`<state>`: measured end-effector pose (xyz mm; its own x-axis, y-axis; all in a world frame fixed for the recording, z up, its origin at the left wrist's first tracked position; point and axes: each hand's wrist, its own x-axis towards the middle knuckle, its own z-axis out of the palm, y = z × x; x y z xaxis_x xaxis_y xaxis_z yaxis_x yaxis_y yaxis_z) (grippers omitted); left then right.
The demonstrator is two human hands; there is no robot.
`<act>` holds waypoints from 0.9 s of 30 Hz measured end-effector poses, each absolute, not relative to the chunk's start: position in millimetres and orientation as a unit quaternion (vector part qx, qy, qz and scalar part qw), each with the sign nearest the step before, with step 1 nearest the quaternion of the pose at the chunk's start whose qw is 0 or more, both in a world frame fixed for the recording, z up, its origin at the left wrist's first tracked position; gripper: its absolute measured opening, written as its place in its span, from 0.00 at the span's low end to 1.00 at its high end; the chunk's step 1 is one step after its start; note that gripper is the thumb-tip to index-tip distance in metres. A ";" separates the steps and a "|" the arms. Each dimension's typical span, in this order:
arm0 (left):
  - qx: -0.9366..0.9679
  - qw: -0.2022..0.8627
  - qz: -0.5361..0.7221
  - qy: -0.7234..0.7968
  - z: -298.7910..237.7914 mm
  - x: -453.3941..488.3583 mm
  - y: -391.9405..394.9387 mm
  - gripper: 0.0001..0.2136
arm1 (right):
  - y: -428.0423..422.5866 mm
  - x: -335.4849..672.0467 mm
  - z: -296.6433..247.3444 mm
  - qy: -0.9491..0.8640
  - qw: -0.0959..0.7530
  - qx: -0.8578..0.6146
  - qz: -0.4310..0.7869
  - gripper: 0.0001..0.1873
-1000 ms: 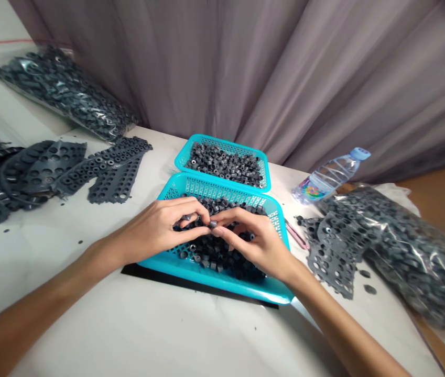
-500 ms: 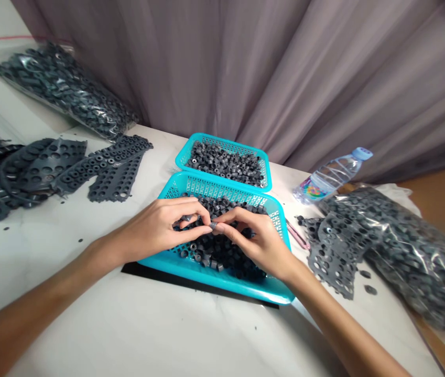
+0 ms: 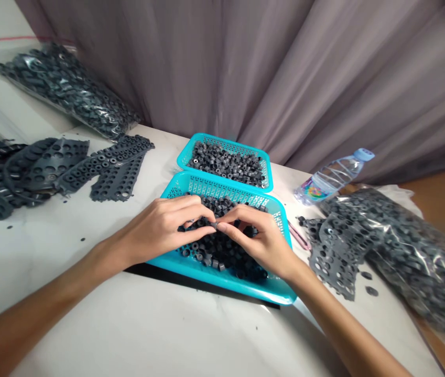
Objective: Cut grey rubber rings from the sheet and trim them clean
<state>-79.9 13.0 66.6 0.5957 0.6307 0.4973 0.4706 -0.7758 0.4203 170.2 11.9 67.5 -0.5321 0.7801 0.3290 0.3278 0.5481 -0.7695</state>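
Teal plastic basket [image 3: 226,280], the nearer of two, sits in the middle of the white table [image 3: 128,324] and it's loaded with a heap of little dark grey rubber rings [image 3: 222,254]. Both hands are right over it. The left hand [image 3: 163,230] and the right hand [image 3: 263,243] meet fingertip to fingertip above the heap, and each one has thumb and forefinger pinched tight on the same small grey piece [image 3: 214,225], one hand per end. The other fingers are curled in loosely, and the right hand's lower fingers rest on the rings.

Under the basket there's a flat black mat [image 3: 191,283] poking out along the front edge. Just behind it is the second teal basket [image 3: 226,140], also full of rings [image 3: 226,162].

Off to the left are punched-out rubber sheets [image 3: 116,167] full of holes, and further back a clear bag of grey parts [image 3: 68,91]. On the right, another holed sheet [image 3: 332,256] lies next to a second big bag of parts [image 3: 403,246], with a pink pen-like thing [image 3: 296,235] just beside the near basket. A water bottle [image 3: 332,175] lies on its side behind those. Grey curtain [image 3: 246,68] across the back.
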 end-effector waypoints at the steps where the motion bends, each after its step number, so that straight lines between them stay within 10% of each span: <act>1: 0.885 0.126 0.324 0.311 66.4 -80.0 13.1 0.06 | 11.9 170.1 67.6 -0.811 0.341 -0.344 0.330 0.10; 27: 0.856 0.235 0.290 0.357 65.2 -82.5 15.9 0.10 | 10.9 171.7 66.6 -0.807 0.346 -0.347 0.331 0.07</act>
<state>-82.5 15.9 65.2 0.5762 0.7483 0.3287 0.4758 -0.6341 0.6095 171.7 10.9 66.6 -0.5201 0.7885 0.3282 0.3314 0.5405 -0.7734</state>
